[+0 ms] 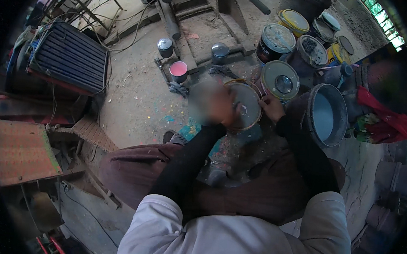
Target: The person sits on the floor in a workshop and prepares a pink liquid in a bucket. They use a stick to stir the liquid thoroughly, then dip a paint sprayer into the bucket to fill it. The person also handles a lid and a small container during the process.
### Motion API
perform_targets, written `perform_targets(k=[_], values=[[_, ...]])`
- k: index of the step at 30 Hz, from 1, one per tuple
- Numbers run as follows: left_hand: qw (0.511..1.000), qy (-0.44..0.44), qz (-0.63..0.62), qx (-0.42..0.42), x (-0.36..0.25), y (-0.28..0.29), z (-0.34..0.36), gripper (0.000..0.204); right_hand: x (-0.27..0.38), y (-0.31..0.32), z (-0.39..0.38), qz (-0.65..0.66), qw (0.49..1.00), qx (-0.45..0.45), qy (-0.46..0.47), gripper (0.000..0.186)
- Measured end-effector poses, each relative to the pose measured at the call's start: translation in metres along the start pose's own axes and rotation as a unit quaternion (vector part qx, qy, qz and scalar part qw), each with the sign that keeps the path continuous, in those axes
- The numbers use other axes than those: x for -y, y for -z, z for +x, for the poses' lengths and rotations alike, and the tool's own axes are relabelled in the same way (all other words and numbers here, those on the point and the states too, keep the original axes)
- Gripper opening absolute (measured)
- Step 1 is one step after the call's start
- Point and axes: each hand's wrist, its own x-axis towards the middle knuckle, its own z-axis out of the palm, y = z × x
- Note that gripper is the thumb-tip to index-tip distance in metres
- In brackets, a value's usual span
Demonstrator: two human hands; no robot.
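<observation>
We see a large grey bucket [326, 116] on our right holding pale blue paint, and a small open can [178, 70] farther off filled with pink paint. Closed yellow-lidded paint tins [279, 80] cluster behind. Between our hands stands a round paint can [247, 106] with a brass-coloured rim, its lid whitish. Our right hand [272, 107] grips its right edge, fingers curled. Our left hand [216, 104] sits at its left edge, too blurred to tell its grip.

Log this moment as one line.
left hand: on paint can rim, blurred | right hand: on can's right rim | bucket: right of can, pale paint inside
</observation>
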Motion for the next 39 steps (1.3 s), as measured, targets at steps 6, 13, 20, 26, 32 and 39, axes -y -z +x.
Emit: perform_targets(k=[6,13,20,26,32,39], values=[[0.993,0.011,0.058,0.099,-0.019,-0.007,-0.005,0.061,0.025,-0.003,-0.012,0.044,0.997,-0.066,0.005,0.022],[0.973,-0.012,0.061,0.222,-0.016,0.011,0.006,0.047,0.122,0.012,-0.015,0.095,0.98,0.159,0.077,0.03],[0.889,-0.136,0.086,0.428,-0.036,0.172,-0.015,0.021,0.146,0.004,-0.026,-0.033,0.981,0.146,0.123,0.034],[0.917,-0.069,-0.049,0.391,-0.048,0.264,-0.032,0.014,0.232,0.128,-0.057,0.102,0.988,0.096,0.066,0.027],[0.901,-0.033,-0.088,0.423,-0.033,0.245,-0.015,0.017,0.289,0.268,-0.035,0.196,0.978,0.018,0.064,0.022],[0.873,-0.063,-0.088,0.476,-0.014,0.222,0.013,0.023,0.285,0.377,0.045,0.032,0.972,-0.158,0.169,0.019]])
